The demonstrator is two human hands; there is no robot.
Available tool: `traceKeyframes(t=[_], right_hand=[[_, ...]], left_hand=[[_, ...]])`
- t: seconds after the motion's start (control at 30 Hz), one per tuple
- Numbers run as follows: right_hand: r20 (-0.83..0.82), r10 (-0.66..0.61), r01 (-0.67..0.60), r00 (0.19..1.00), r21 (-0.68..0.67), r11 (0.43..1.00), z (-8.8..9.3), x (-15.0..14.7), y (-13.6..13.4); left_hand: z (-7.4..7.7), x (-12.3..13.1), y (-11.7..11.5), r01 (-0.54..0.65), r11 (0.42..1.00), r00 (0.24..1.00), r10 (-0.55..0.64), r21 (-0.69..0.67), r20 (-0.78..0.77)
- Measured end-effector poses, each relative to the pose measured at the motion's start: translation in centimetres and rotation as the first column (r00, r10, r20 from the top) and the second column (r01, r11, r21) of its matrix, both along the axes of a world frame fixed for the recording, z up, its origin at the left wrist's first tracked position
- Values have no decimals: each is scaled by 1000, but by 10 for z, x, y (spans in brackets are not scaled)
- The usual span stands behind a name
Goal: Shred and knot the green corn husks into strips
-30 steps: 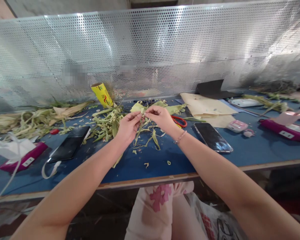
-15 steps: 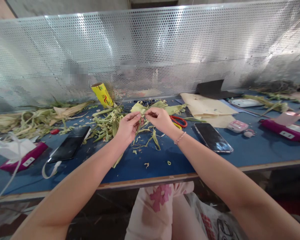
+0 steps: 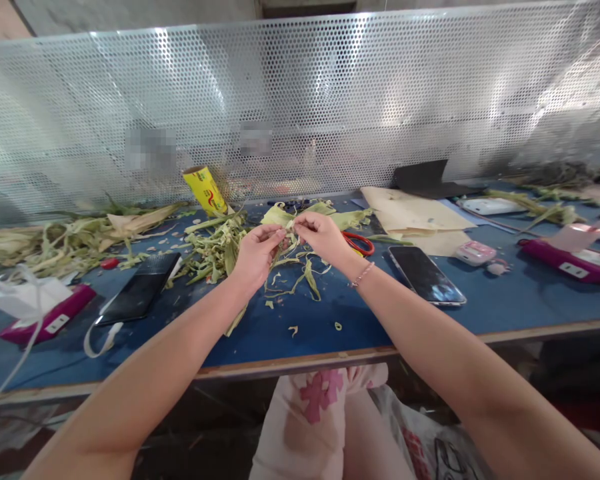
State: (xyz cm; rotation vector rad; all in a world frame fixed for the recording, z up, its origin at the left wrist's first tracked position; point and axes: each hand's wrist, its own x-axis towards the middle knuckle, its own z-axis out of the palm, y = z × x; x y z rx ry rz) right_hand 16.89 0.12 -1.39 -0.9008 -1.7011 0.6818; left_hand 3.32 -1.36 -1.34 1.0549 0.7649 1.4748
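My left hand (image 3: 259,252) and my right hand (image 3: 324,237) meet above the blue table (image 3: 340,320), fingertips close together. Between them is a small pale-green strip of corn husk (image 3: 289,228), pinched by both; fingers partly hide it. Just behind lies a wider pale husk leaf (image 3: 277,215). A heap of shredded husk (image 3: 215,250) sits to the left of my left hand, and thin scraps (image 3: 309,280) are strewn below the hands. Beside my right wrist rests a red looped handle (image 3: 360,243), partly covered.
A yellow tube (image 3: 204,189) leans against the perforated metal screen (image 3: 300,87). More husks (image 3: 145,221) are piled at left, near a black phone (image 3: 139,287) with a cable. At right lie another phone (image 3: 427,275), brown paper (image 3: 415,212), a pink case (image 3: 475,252) and a purple power strip (image 3: 570,260).
My fingers have shifted slightly around the small husk piece, the left fingertips closing a little and the right hand tilting. Everything else on the table stays where it was.
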Motion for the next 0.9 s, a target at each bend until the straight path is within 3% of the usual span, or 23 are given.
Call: traceKeyframes(t=[0.13, 0.3, 0.5, 0.6, 0.9], right_hand=[[95, -15, 10, 995, 54, 998, -1, 2, 0], [237, -71, 19, 969, 218, 976, 3, 7, -7], [393, -95, -119, 914, 484, 867, 6, 14, -6], [408, -102, -136, 907, 515, 847, 4, 16, -2], [325, -130, -53, 937, 497, 866, 2, 10, -4]], left_hand=[[-2, -1, 1, 1, 1000, 1000, -1, -5, 2], [0, -2, 0, 27, 999, 1000, -27, -25, -6], [4, -3, -3, 64, 996, 998, -65, -61, -21], [4, -2, -3, 65, 996, 997, -67, -54, -42], [8, -1, -7, 93, 994, 996, -92, -56, 22]])
